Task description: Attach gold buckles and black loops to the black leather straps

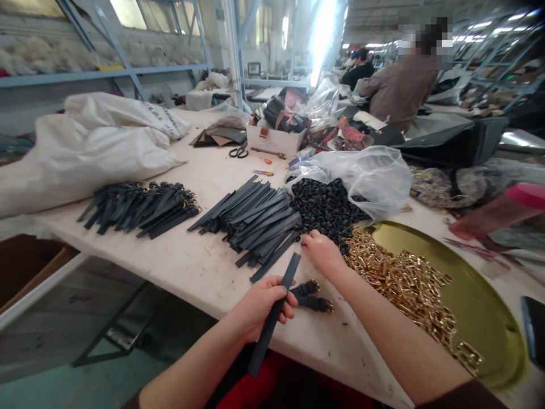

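My left hand [272, 301] pinches a flat black strap [272, 324] between thumb and fingers, above the near edge of the table. Just past it, two black straps with gold buckles [315, 304] lie on the tabletop. My right hand [321, 253] reaches to the near edge of a heap of small black loops [326, 204]; its fingertips are closed together, and what they hold, if anything, is too small to make out. Left of the heap lies a pile of plain black straps [259, 218]. Gold buckles [400, 278] fill part of a round gold tray [489, 318] beside my right forearm.
Finished-looking straps with gold fittings [140, 207] lie at the left by a white sack [106, 142]. Farther back are scissors [239, 152], a white box [275, 139] and a clear plastic bag [374, 176]. A pink-lidded bottle [498, 213] lies right. Another person [400, 88] stands beyond.
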`<state>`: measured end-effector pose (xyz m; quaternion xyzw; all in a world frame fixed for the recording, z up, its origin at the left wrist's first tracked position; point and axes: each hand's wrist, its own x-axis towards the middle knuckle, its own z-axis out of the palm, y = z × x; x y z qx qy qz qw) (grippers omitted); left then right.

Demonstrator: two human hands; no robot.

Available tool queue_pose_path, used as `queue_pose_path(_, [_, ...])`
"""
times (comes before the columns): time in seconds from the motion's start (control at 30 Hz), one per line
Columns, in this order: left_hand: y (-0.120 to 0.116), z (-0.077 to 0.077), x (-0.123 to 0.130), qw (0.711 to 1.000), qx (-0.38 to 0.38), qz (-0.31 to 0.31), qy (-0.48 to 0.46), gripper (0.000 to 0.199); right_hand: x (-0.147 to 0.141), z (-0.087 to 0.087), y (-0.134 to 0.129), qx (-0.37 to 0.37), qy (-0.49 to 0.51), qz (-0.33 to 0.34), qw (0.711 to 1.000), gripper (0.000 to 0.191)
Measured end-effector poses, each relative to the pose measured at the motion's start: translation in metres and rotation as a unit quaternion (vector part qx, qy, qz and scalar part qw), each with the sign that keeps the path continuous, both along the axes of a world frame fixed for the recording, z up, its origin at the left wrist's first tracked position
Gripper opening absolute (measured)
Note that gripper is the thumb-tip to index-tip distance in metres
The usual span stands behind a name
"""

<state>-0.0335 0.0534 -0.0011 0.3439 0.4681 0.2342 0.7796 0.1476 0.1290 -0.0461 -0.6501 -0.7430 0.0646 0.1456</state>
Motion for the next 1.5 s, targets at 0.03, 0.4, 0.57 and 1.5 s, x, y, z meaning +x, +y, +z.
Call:
queue_pose_path(0.03, [0.0,0.0,0.0,1.0,-0.002,-0.001,0.0,0.024,0.0,0.0,0.0,-0.001,0.008,0.001,1.0,0.013])
queue_pose_path(0.4, [-0.015,-0.002,0.008,0.97,0.208,-0.062,0.11,0.018,-0.001,0.031,-0.081,-0.139,0.666,-0.079,0.728,0.035])
queue_pose_path(0.57, [-0.023,0.003,0.012,0.914,0.312,-0.112,0.235,0.028,-0.003,0.036,-0.113,-0.121,0.718,-0.122,0.674,0.034])
queue_pose_path(1.5, [-0.041,0.017,0.007,0.891,0.335,-0.223,0.209,0.045,-0.024,0.019,-0.155,-0.108,0.688,-0.09,0.712,0.071])
